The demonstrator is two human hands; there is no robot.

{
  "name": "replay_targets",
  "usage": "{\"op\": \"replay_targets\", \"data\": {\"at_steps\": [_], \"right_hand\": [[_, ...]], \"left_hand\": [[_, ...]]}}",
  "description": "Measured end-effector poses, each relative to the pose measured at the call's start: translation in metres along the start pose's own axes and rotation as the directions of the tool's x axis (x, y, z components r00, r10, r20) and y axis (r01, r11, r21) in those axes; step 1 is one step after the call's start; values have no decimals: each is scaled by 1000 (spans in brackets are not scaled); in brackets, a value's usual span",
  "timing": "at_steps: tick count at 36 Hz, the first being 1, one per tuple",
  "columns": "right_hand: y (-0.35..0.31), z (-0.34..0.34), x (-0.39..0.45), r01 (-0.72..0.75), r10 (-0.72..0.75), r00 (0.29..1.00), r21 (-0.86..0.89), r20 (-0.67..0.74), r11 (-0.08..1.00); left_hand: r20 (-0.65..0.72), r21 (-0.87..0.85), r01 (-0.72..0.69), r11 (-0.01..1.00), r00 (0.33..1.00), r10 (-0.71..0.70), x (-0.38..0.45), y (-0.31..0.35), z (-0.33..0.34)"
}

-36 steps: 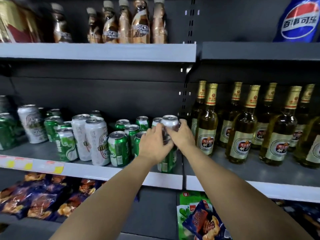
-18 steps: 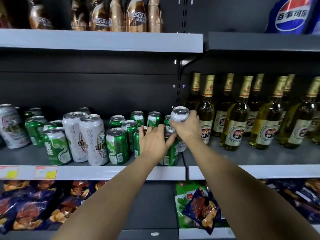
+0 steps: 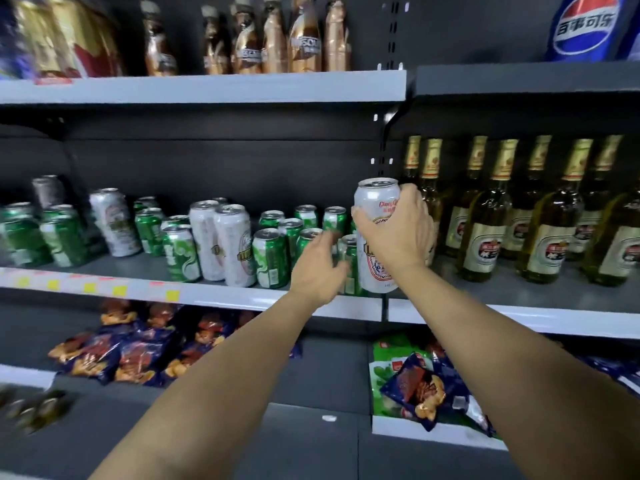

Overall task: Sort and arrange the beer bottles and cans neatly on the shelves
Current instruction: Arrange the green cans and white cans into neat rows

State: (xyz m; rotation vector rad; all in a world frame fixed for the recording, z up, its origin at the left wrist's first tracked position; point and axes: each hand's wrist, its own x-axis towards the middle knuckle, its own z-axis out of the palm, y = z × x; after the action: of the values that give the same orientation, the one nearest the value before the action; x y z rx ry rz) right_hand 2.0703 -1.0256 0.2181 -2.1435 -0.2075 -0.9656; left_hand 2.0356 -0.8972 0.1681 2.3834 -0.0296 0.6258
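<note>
The middle shelf [image 3: 214, 296] runs across the scene with a grey front edge carrying yellow price tags. On its right half stand tall green-glass beer bottles [image 3: 485, 233] with gold foil necks, in rows going back. On the left half is a loose crowd of short green cans [image 3: 270, 258] mixed with tall white cans [image 3: 232, 244], all upright. Above, an upper shelf [image 3: 207, 88] holds gold-wrapped bottles [image 3: 304, 39]; below lie blue snack bags [image 3: 131, 355].

The tall white can [image 3: 375, 237] with red lettering is upright and lifted, its base hanging in front of the shelf edge, just left of the nearest beer bottle. The right hand [image 3: 398, 233] wraps it from the right side, thumb across the front label and fingers curled round the back. Just left and lower, the left hand [image 3: 320, 268] reaches among the green cans with fingers loosely spread, its fingertips at a short green can [image 3: 348, 258] beside the white one; whether they grip it cannot be told.
</note>
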Motion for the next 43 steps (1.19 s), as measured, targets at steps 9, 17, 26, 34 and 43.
{"op": "replay_targets", "data": {"at_steps": [9, 17, 26, 34, 43], "right_hand": [[-75, 46, -60, 55, -73, 976, 89, 203, 995], [-161, 115, -101, -14, -57, 907, 166, 418, 986], [-223, 177, -129, -110, -93, 740, 256, 666, 961], [-281, 254, -165, -57, -113, 641, 194, 759, 979], [-343, 338, -159, 79, -282, 573, 291, 770, 954]], "left_hand": [[122, -326, 225, 918, 973, -195, -52, -44, -55], [-62, -355, 290, 889, 941, -332, -60, -123, -125], [-205, -412, 305, 859, 887, -414, -64, -216, -194], [-312, -278, 324, 904, 860, -404, -57, -291, -241], [-455, -250, 393, 885, 759, -465, -41, -361, -307]]}}
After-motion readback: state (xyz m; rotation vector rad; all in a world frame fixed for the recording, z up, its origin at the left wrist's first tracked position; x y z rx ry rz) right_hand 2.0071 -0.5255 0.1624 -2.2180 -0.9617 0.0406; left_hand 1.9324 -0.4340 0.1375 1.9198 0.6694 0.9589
